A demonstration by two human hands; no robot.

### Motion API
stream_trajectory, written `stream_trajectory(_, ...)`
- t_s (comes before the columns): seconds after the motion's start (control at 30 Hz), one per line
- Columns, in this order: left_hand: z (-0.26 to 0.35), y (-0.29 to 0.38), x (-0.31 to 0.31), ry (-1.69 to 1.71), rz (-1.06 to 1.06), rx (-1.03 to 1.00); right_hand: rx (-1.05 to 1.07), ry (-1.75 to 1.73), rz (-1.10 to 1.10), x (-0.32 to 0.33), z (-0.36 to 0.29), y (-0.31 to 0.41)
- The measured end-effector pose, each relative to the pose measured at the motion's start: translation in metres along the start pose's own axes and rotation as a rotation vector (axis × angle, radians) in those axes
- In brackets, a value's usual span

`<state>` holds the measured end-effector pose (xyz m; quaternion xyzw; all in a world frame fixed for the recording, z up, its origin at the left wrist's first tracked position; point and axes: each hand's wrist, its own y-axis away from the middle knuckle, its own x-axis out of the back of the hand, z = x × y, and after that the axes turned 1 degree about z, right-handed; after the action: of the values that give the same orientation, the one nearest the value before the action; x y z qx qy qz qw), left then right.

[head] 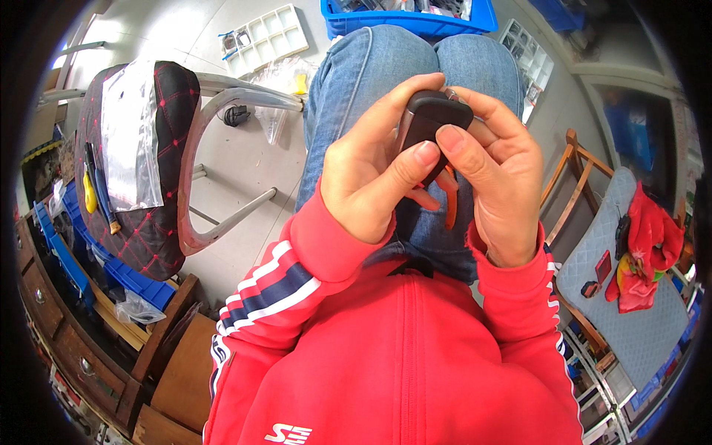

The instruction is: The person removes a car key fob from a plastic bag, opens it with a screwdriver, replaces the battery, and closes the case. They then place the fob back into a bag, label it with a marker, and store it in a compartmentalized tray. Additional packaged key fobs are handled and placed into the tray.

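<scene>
A small black device with a rounded casing (436,114) is held up between both hands, above the knees in blue jeans. My left hand (370,161) grips its left side, the thumb on the near face and the index finger curled over the far end. My right hand (495,161) holds the right side, its thumb pressed to the face. At the far right corner, by the right fingertips, is a small metallic part (453,95). Below the device, partly behind the fingers, an orange tool handle (451,208) shows; what it belongs to is hidden.
A padded stool (167,122) at left bears a clear plastic bag (130,133) and hand tools (100,186). Beyond the knees are a blue bin (411,23) and white compartment trays (267,39). A cushioned chair (623,328) with red cloth (653,239) stands at right.
</scene>
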<state>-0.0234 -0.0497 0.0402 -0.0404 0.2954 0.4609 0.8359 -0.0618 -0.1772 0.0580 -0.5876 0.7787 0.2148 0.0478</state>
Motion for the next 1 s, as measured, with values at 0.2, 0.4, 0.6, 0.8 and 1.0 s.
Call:
stream_trajectory(0.2, -0.002, 0.002, -0.001, 0.001, -0.028, -0.024, 0.039, 0.008, 0.059, -0.004, 0.001, 0.006)
stream_trajectory(0.4, -0.005, 0.004, -0.001, -0.018, 0.019, -0.035, 0.019, -0.01, 0.087, -0.004, 0.005, 0.007)
stream_trajectory(0.6, -0.005, 0.005, -0.002, -0.062, 0.041, -0.019, 0.033, 0.003, 0.126, -0.005, 0.01, 0.007)
stream_trajectory(0.8, -0.015, 0.001, 0.001, -0.006, -0.016, 0.026, -0.029, -0.055, 0.074, 0.006, 0.013, 0.003)
stream_trajectory(1.0, -0.018, 0.002, 0.012, 0.036, -0.111, 0.051, -0.01, 0.029, 0.129, -0.001, 0.015, -0.003)
